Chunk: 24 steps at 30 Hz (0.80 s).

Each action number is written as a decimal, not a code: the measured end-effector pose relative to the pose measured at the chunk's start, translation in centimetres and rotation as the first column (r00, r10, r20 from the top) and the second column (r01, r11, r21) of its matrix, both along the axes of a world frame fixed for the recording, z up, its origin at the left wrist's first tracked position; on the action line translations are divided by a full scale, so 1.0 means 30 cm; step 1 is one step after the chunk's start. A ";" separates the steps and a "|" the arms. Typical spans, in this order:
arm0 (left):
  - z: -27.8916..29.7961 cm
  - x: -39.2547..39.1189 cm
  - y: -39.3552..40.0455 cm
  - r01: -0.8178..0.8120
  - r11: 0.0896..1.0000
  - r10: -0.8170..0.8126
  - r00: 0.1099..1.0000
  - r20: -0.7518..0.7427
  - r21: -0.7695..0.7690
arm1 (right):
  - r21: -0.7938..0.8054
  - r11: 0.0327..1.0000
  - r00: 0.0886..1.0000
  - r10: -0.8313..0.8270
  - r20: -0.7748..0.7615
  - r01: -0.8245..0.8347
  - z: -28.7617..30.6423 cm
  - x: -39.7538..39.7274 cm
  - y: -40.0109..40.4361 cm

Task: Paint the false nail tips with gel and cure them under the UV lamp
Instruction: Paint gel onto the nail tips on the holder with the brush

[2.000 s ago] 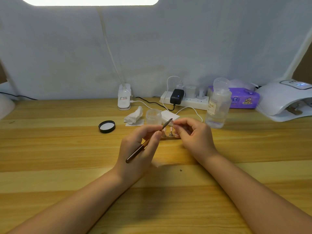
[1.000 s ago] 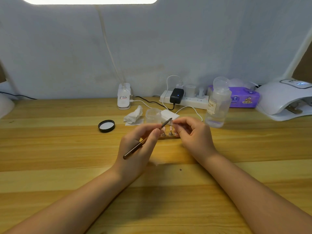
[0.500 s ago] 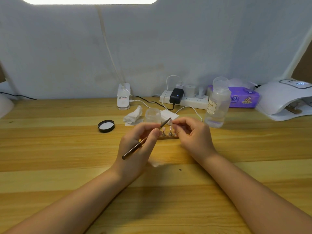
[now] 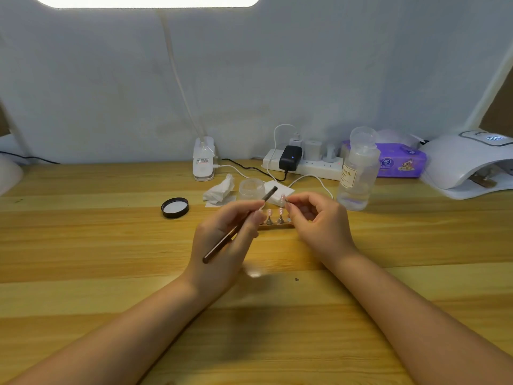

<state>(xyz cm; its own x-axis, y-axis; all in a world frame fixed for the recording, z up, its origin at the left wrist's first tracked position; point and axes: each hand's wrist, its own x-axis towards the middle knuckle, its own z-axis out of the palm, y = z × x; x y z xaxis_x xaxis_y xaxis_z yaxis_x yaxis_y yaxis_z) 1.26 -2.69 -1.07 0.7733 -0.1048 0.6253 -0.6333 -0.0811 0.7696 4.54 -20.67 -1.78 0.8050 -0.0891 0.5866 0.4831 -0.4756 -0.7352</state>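
My left hand (image 4: 227, 240) grips a thin dark brush (image 4: 238, 226) that slants up to the right, its tip beside a pink nail tip (image 4: 283, 200). My right hand (image 4: 319, 223) pinches the small stand under that nail tip and holds it lifted. Below and between my hands, a wooden holder (image 4: 274, 225) carries two more pink tips on metal stands (image 4: 274, 216). An open clear gel jar (image 4: 251, 189) stands just behind. The white UV lamp (image 4: 469, 162) sits at the far right with its display lit.
The jar's black lid (image 4: 175, 207) lies left of the jar, with a crumpled tissue (image 4: 220, 191) and white pads (image 4: 279, 194) nearby. A clear liquid bottle (image 4: 359, 173), a purple tissue pack (image 4: 399, 162), a power strip (image 4: 305, 163) with cables, and a lamp clamp (image 4: 204, 162) line the back.
The brush has tilted slightly and its tip has shifted a little along the held nail tip. Both hands stay in almost the same place.
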 end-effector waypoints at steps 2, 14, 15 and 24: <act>-0.007 0.006 0.006 -0.008 0.997 0.006 1.000 0.027 0.072 | 0.003 1.000 1.000 -0.014 -0.002 0.014 -0.001 0.001 0.001; -0.010 0.007 0.005 -0.071 0.978 0.057 0.995 0.080 0.196 | -0.181 0.982 0.993 -0.037 0.116 0.058 0.010 -0.004 0.002; -0.011 0.007 0.005 -0.070 0.978 0.054 0.995 0.086 0.198 | -0.178 0.982 0.993 -0.041 0.113 0.061 0.010 -0.003 0.001; -0.015 0.012 0.012 -0.042 0.994 0.033 0.996 0.082 0.105 | -0.140 0.989 0.996 -0.037 0.078 0.048 0.010 0.000 0.001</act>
<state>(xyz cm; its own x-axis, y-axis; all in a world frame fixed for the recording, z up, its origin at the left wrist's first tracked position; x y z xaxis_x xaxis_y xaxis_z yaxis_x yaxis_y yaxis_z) 1.62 -2.32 -1.53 0.7263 -0.1460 0.6717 -0.6871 -0.1849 0.7027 4.53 -20.62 -1.49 0.7555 -0.0341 0.6542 0.5112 -0.5938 -0.6213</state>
